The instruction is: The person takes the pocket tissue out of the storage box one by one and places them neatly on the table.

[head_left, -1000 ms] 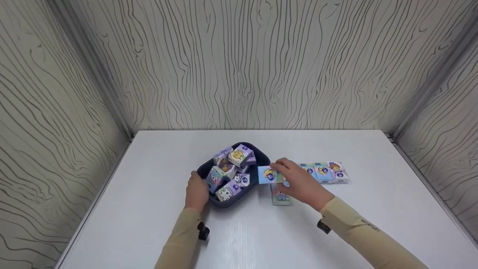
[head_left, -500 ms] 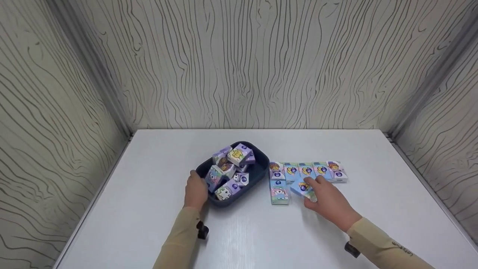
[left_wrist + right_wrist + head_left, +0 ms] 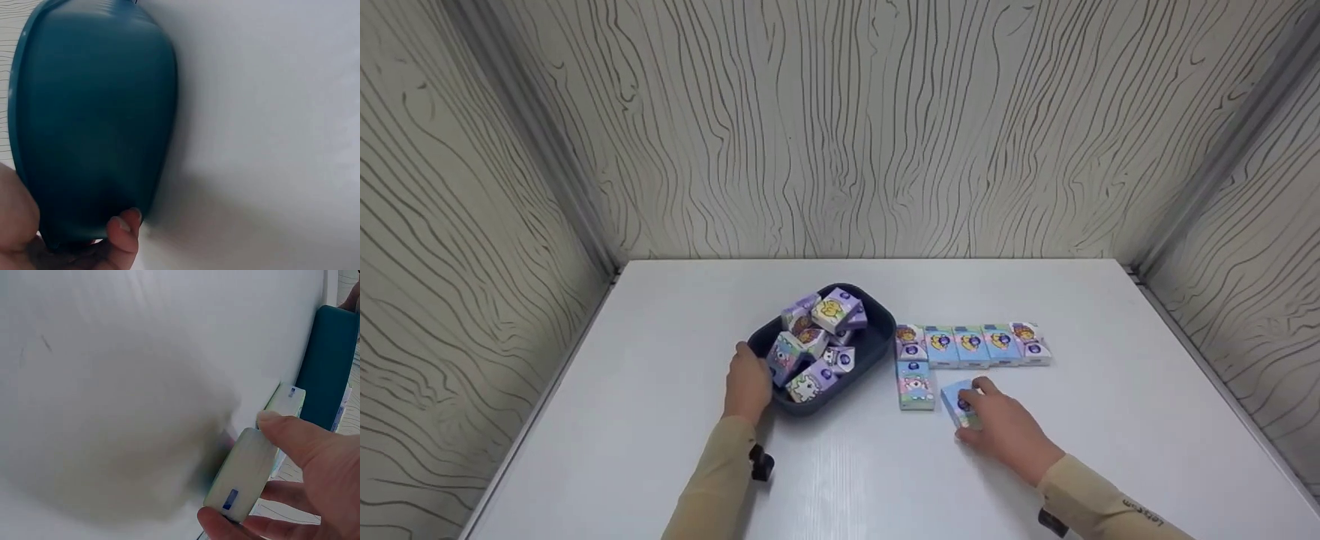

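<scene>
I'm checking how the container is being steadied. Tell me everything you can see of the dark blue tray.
The dark blue tray is a shallow, smooth, plastic-looking tub with rounded corners and a thin rim. It sits upright on the white table, turned at an angle, left of the rows of packets. Small colourful packets are heaped loosely inside. The left hand grips its near left corner, thumb at the rim.

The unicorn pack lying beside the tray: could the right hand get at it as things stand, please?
Probably yes. The right hand holds a blue pack right beside the unicorn pack, with only bare table around; its grip is occupied, so it would have to release first.
</scene>
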### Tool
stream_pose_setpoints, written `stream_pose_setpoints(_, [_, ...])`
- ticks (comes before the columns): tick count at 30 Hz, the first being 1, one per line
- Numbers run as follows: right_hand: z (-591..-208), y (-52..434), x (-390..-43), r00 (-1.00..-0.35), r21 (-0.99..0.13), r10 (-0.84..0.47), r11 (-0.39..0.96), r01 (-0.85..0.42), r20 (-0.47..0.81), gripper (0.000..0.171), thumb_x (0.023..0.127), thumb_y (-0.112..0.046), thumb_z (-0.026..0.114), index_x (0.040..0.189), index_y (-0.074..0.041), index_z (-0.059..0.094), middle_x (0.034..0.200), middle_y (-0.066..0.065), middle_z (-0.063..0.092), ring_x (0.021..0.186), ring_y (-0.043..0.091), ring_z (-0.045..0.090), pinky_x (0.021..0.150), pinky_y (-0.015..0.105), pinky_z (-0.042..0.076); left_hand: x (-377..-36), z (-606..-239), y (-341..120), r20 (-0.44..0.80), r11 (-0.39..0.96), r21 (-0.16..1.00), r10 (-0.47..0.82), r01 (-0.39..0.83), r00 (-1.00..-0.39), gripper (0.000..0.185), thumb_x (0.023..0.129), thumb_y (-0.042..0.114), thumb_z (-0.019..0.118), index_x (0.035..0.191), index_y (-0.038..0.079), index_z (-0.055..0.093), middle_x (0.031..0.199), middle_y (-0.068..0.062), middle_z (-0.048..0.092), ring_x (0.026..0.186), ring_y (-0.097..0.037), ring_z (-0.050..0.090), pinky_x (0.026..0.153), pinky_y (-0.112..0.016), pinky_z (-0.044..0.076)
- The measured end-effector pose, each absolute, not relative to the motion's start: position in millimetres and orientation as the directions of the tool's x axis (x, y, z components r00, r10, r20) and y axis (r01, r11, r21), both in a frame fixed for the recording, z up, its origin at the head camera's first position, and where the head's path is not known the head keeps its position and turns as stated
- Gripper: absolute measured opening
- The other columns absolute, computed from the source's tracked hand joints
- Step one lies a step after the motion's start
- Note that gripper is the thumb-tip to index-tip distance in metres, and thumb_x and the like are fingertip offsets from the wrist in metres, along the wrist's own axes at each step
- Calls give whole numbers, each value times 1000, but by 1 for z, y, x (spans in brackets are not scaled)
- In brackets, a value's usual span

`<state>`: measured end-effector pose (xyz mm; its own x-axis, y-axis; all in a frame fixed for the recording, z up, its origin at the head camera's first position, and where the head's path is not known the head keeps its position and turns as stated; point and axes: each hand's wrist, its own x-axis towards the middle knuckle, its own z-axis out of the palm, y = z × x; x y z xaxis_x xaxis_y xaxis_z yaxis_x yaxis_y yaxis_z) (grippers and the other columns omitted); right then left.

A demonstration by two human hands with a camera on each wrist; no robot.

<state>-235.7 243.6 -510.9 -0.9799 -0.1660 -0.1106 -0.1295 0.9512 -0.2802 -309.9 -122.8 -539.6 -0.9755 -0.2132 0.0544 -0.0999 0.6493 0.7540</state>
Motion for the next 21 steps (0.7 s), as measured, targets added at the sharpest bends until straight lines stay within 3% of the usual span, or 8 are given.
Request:
stream_pose_setpoints(8, [-514, 236, -239, -977, -303, -197, 938, -166, -77, 50, 81, -3, 74, 127, 4, 56, 138, 27, 43, 119, 43, 51, 94, 50, 44, -311, -539, -121, 46, 643, 756, -240, -124, -970, 44, 96, 6, 39, 132, -18, 33, 119, -36, 52, 112, -47, 53, 93, -53, 44])
stream_pose_setpoints(21, [-516, 235, -251, -982, -351, -189, 920, -175, -6, 43, 83, 3, 69, 125, 3, 58, 135, 25, 45, 119, 43, 50, 95, 50, 44, -311, -539, -120, 60, 652, 750, -242, -116, -968, 44, 96, 7, 41, 132, -18, 33, 119, -36, 52, 110, -47, 54, 91, -53, 45])
